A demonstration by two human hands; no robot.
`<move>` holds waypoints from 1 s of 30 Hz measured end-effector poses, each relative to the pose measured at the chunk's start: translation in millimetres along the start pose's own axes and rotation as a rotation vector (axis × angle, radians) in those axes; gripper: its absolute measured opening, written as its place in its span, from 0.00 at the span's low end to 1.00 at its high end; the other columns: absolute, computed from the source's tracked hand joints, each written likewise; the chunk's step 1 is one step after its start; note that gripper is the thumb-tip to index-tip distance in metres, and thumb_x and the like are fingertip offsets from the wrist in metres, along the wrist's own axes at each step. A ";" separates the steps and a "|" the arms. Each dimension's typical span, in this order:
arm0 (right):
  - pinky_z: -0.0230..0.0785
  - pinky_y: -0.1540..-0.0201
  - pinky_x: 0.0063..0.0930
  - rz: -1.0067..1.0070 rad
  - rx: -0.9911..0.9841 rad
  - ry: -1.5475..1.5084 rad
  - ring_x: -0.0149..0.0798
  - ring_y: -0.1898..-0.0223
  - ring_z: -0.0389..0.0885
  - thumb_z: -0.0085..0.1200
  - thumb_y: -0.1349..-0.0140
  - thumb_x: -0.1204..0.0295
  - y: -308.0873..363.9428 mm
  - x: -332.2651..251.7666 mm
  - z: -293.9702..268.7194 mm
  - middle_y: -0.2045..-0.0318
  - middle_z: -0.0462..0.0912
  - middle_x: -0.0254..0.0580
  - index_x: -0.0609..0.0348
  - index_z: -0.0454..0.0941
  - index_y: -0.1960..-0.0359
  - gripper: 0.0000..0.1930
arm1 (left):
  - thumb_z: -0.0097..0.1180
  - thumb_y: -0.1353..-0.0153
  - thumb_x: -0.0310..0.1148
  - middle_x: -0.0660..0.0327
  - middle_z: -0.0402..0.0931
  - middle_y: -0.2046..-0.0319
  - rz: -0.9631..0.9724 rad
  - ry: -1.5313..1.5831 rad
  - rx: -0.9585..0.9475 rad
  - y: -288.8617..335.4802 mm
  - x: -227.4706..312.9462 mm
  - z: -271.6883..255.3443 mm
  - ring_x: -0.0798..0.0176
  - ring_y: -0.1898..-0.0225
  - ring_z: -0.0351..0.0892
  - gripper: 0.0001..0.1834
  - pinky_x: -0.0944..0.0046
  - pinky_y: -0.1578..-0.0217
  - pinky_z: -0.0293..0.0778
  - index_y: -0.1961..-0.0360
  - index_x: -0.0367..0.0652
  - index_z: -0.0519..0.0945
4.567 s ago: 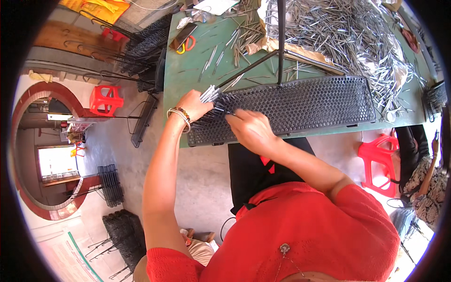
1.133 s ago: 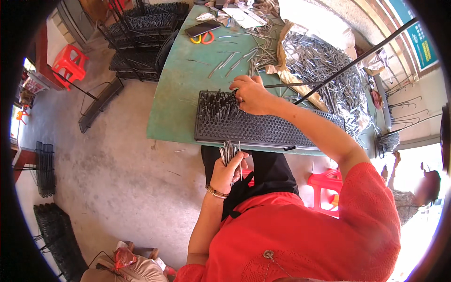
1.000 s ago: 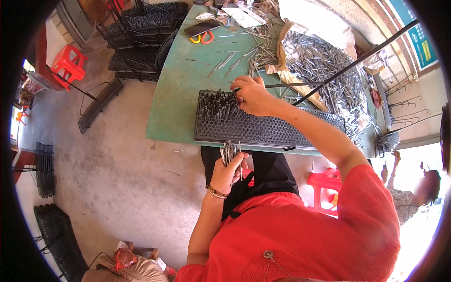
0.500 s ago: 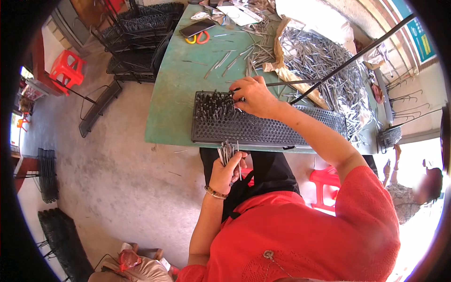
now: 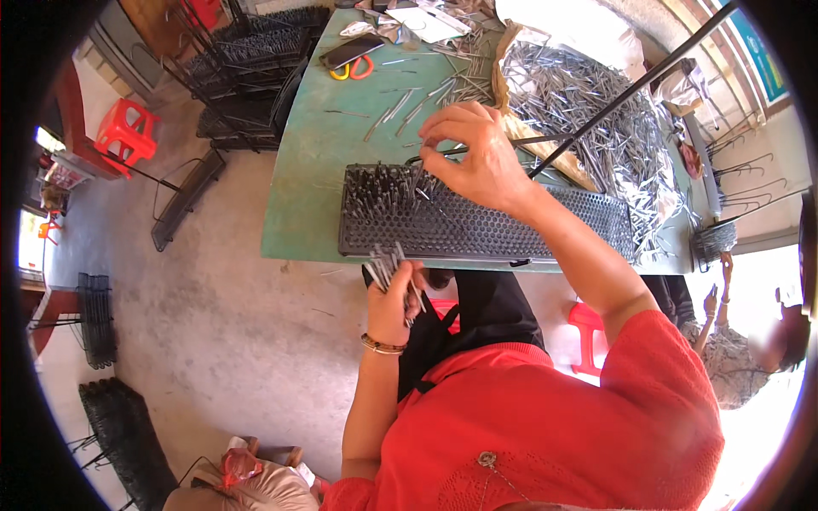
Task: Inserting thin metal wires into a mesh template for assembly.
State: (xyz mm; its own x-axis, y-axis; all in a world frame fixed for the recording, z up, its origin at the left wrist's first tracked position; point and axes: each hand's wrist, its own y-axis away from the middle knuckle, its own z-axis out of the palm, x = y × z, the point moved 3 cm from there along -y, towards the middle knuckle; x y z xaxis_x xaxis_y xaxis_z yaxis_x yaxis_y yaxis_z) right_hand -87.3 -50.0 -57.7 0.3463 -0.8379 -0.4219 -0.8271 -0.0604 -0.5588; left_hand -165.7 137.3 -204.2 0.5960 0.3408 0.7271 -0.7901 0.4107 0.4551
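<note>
Clearly, the left hand clasps slim, straight, silvery-grey rods.

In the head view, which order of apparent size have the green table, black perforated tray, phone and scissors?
1. Green table
2. Black perforated tray
3. Phone and scissors: too alike to rank

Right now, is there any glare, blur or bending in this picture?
Head view, glare bleaches the lower right, around the co-worker; head view, the table bows along its left edge; head view, the rods in the left grip look slightly blurred.
</note>
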 end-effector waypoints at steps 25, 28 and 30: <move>0.58 0.53 0.38 -0.195 -0.368 0.335 0.39 0.54 0.67 0.64 0.57 0.68 20.3 26.5 55.3 0.64 0.73 0.31 0.51 0.81 0.80 0.04 | 0.49 0.33 0.38 0.58 0.77 0.69 -0.055 0.121 -0.111 3.1 -10.9 9.4 0.79 0.82 0.62 0.13 0.77 0.87 0.56 0.58 0.38 0.75; 0.57 0.52 0.38 -0.110 -0.277 0.270 0.39 0.55 0.68 0.63 0.56 0.69 25.6 32.4 60.4 0.64 0.74 0.31 0.51 0.81 0.77 0.05 | 0.49 0.33 0.38 0.58 0.77 0.69 -0.060 0.119 -0.110 2.5 -14.5 8.1 0.78 0.82 0.62 0.13 0.77 0.87 0.56 0.58 0.38 0.75; 0.57 0.51 0.38 -0.121 -0.247 0.202 0.39 0.55 0.69 0.63 0.55 0.69 25.7 35.8 60.1 0.64 0.75 0.31 0.52 0.80 0.76 0.05 | 0.49 0.33 0.38 0.58 0.77 0.69 -0.059 0.120 -0.116 2.9 -13.9 8.4 0.78 0.82 0.62 0.13 0.77 0.87 0.56 0.58 0.38 0.75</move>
State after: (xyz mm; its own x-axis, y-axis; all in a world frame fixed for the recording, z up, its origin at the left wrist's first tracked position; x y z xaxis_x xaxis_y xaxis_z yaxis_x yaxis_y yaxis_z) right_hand -69.5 -48.9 -130.0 0.3737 -0.9059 -0.1992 -0.8762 -0.2743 -0.3961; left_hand -177.5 126.6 -208.7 0.6588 0.4092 0.6312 -0.7359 0.5249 0.4277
